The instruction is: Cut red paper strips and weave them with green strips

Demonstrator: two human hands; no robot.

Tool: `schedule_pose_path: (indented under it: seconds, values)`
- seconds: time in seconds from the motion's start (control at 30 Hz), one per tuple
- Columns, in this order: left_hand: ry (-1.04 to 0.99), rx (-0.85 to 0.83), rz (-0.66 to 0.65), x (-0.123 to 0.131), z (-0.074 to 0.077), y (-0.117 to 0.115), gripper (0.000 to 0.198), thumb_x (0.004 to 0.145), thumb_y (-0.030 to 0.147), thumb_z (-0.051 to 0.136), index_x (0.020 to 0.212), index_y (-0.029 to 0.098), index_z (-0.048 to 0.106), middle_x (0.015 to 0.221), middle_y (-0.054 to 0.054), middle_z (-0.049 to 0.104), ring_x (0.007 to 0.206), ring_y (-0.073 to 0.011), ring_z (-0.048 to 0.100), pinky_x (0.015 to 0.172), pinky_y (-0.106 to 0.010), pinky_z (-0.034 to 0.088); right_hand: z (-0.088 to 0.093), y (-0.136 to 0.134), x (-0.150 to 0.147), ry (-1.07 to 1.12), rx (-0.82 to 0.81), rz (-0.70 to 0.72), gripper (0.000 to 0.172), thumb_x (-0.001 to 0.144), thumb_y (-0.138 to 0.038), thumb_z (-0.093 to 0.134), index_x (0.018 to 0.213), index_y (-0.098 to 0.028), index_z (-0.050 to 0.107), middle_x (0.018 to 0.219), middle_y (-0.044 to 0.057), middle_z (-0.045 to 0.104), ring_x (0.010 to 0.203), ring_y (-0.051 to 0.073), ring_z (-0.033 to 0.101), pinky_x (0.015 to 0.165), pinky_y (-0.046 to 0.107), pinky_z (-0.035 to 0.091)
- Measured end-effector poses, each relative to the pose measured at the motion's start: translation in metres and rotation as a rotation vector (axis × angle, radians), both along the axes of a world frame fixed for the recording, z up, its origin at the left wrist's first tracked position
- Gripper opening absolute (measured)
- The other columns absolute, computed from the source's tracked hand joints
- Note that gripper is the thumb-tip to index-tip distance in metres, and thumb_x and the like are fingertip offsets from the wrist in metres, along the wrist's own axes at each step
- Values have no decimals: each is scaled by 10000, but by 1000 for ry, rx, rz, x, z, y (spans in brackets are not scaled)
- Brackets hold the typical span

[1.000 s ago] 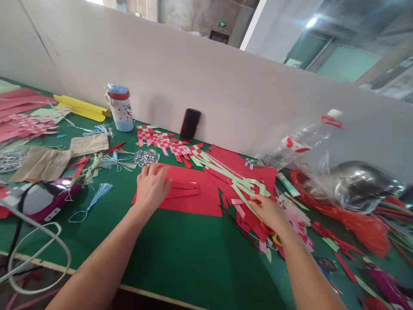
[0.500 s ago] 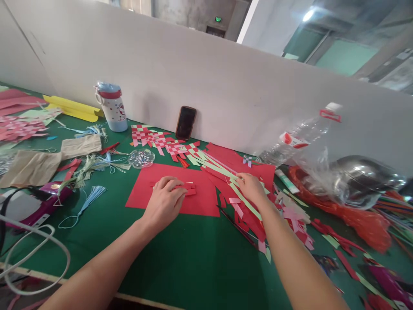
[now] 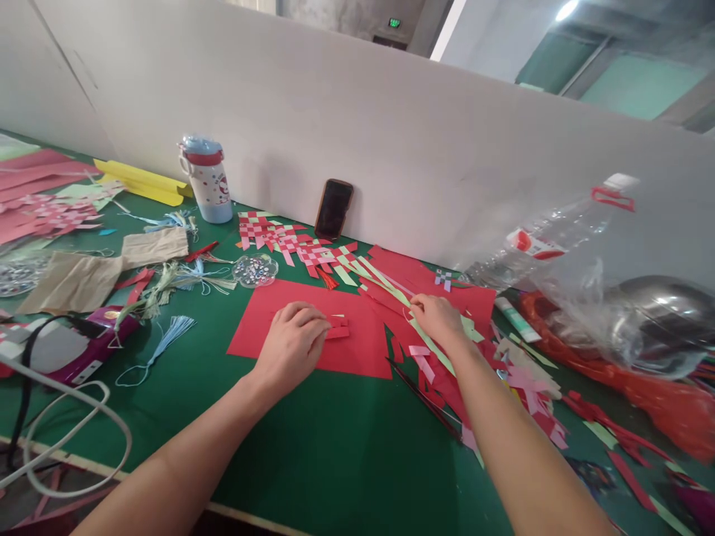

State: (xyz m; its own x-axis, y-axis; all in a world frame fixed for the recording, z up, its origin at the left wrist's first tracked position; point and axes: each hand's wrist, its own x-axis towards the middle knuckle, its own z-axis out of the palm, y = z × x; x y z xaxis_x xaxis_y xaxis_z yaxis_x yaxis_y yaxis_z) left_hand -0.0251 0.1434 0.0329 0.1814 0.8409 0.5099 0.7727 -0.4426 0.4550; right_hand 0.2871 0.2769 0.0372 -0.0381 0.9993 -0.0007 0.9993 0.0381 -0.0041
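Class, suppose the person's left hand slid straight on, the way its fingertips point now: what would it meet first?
Most likely the red strips on the red sheet, just beyond the left hand. Depth is unclear, so it may already be touching them.

the left hand [image 3: 296,339] is over the red sheet [image 3: 360,353]. right of that sheet, the right hand [image 3: 439,320] perhaps pinches green strips [image 3: 383,279].

Paper sheet [image 3: 357,360] at centre of frame, on table [image 3: 313,454]; left hand [image 3: 293,339] over it. Paper strips [image 3: 383,278] to its right, right hand [image 3: 439,320] at them. Tassel [image 3: 172,335] left of sheet. Behind, upper centre: phone [image 3: 335,210] against partition [image 3: 357,126]; cup [image 3: 211,186] left of phone. Bottle [image 3: 558,231] toward right edge.
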Motion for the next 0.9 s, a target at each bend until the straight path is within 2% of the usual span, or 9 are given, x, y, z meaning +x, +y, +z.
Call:
schedule_pose_path:
  seconds: [0.13,0.27,0.4,0.5,0.63,0.77,0.9]
  values:
    - [-62,18,92,-15,5,8,261,967,206,441,1016,206,698,1022,-64,725,1037,-235,588,960,-407,488,7,-7,-6,33,55,12,335,954,-378,591,1235,-196,595,1273,91,604,1065,214,624,905,441,541]
    - [-119,31,203,-21,8,10,284,951,211,439,1153,182,636,1128,-97,688,1103,-267,576,980,-446,482,24,-14,-9,153,133,-18,213,964,-275,510,1050,-179,679,1098,111,693,1083,255,613,949,424,472]
    - [-139,30,179,-11,9,3,326,957,226,440,1252,176,571,1206,-117,645,1148,-259,572,981,-436,496,45,-35,-13,359,181,-79,281,931,-283,431,1037,-176,668,981,128,727,928,265,654,813,371,475]
    - [-132,31,99,1,10,-6,384,961,246,456,1340,207,505,1299,-117,598,1227,-256,540,1025,-443,478,50,-71,-25,558,105,-29,307,934,-364,417,1004,-180,653,918,90,739,771,206,664,692,306,496]
    - [-101,40,-130,13,10,-17,490,976,232,461,1460,237,383,1487,-128,455,1391,-270,406,1132,-478,389,42,-126,-54,788,-95,110,388,895,-557,519,908,-197,664,781,27,717,677,167,643,625,267,503]
    - [-186,-78,-338,20,9,-24,630,933,178,520,1519,240,296,1568,-127,364,1490,-296,260,1187,-527,320,31,-156,-76,1284,-316,232,288,856,-487,664,838,-199,669,758,12,686,700,141,609,670,256,494]
    - [-342,-248,-478,22,13,-30,719,858,91,538,1520,245,302,1550,-121,400,1514,-314,195,1201,-571,270,26,-167,-81,1463,-406,329,200,833,-413,722,826,-214,710,743,8,642,664,129,553,627,259,478]
